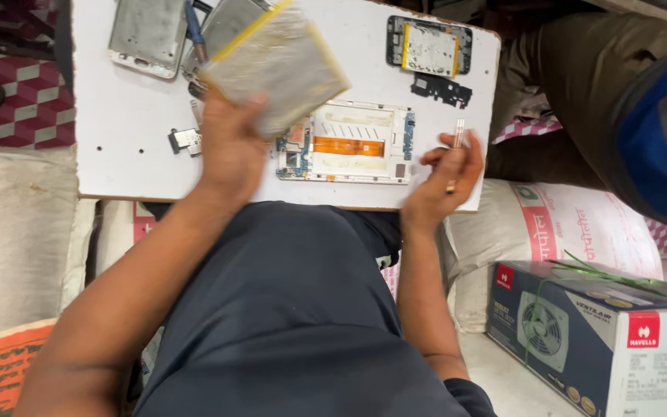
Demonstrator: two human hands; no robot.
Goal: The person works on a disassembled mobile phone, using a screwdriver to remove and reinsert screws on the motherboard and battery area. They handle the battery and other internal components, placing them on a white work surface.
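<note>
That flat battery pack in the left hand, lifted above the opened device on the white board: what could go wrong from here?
1. The left hand grips the battery pack by one edge only; it might bend or slip onto the opened device.
2. The right hand pinches a thin tool near the white board edge; it could drop to the floor.
3. Loose small parts lie by the left wrist and could get swept off.

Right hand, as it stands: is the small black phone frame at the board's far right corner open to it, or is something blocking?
Probably yes. The right hand sits at the board's right edge, and bare white board lies between it and the black phone frame. But its fingers already pinch a thin strip, so it isn't free to grasp.
</note>
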